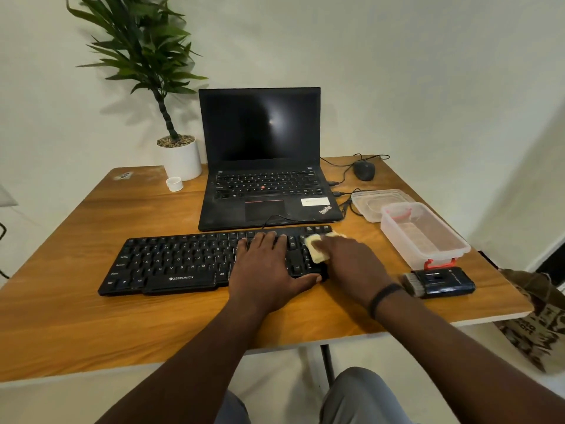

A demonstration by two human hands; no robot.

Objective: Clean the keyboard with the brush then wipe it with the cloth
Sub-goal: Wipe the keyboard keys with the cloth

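My right hand (348,258) presses the pale yellow cloth (318,249) down on the far right end of the keyboard (171,264), over the number-pad corner, fingers bent over the cloth and holding it against the keys. My left hand (266,264) lies flat just beside it, fingers straight and spread on the keys, thumb along the front edge, steadying the board and gripping nothing. The keyboard's long axis runs left to right across me, so nearly all the unwiped keys lie to the left of the cloth; I judge the coming stroke must travel leftward along that axis, and my left hand sits right in its path (it will have to shift or lift). The right hand is the nearer one to the cloth. The brush (437,283) lies on the table (76,325) well to the right, near the front edge, untouched by either hand. The wooden top is level and smooth. Behind the keyboard stands an open laptop (263,154), close, its cable crossing the gap, and a clear plastic box (425,237) sits to the right
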